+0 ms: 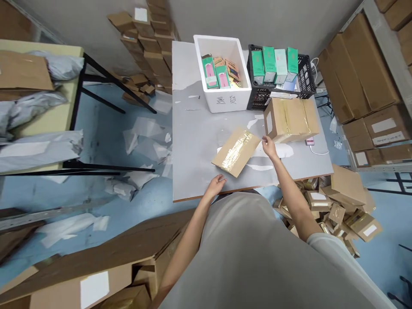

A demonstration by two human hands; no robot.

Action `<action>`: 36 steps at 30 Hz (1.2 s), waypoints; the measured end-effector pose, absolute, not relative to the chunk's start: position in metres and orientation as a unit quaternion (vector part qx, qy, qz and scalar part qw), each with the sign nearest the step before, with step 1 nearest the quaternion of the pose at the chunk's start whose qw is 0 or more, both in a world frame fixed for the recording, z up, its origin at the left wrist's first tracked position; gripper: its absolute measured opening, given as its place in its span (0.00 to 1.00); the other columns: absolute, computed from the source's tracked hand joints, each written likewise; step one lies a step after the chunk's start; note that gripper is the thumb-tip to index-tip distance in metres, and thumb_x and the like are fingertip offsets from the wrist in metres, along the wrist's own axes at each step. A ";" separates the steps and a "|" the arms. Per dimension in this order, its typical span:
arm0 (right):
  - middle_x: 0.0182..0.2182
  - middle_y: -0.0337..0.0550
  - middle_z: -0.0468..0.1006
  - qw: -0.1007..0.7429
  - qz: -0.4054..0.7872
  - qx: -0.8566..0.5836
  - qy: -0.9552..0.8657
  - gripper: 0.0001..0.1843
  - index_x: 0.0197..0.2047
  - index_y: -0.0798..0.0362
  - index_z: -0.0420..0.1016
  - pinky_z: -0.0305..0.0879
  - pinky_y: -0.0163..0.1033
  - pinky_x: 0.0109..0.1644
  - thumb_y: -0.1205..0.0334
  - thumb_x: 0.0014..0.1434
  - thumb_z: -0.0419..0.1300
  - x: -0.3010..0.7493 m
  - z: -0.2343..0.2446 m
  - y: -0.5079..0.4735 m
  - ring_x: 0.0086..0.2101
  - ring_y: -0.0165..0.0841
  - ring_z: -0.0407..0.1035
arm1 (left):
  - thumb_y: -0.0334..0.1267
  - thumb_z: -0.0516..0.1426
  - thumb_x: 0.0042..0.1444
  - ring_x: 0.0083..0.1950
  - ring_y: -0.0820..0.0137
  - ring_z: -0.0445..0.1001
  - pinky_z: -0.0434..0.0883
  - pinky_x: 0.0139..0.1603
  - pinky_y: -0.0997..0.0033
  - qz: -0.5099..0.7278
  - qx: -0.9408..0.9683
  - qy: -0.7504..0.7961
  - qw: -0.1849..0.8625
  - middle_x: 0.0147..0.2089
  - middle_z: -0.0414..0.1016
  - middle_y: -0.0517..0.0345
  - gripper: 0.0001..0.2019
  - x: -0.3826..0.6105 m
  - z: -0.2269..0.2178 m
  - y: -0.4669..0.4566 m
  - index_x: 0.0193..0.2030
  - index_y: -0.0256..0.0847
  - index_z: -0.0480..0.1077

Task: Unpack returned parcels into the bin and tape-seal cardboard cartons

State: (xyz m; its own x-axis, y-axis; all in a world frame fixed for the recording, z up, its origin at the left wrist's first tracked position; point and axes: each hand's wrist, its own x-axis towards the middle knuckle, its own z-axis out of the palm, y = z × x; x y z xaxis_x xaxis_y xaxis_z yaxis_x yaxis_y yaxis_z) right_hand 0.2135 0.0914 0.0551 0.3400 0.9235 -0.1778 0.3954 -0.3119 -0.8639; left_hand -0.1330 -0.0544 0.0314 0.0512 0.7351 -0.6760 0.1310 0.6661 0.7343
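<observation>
Grey fabric shirt front fills bottom centre of frame. Flat brown cardboard package with shiny clear tape lies at frame centre on a grey rectangular tabletop. Left hand, lower centre: fingers loosely parted, just beside the package's lower edge. Right hand, right of centre: fingers narrow at the package's right corner; cannot tell whether gripping. Taped brown cardboard carton sits right of centre, behind right hand; white foam box, upper centre.

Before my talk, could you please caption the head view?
Left hand and right hand flank a taped box at a grey table.
</observation>
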 end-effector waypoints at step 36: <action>0.69 0.55 0.80 0.333 0.518 -0.661 -0.429 0.29 0.57 0.48 0.88 0.64 0.63 0.80 0.46 0.54 0.75 0.238 -0.007 -0.069 0.72 0.53 0.69 | 0.38 0.65 0.52 0.75 0.53 0.76 0.71 0.78 0.53 0.333 0.326 0.689 0.554 0.64 0.85 0.47 0.23 -0.103 -0.005 -0.067 0.56 0.42 0.83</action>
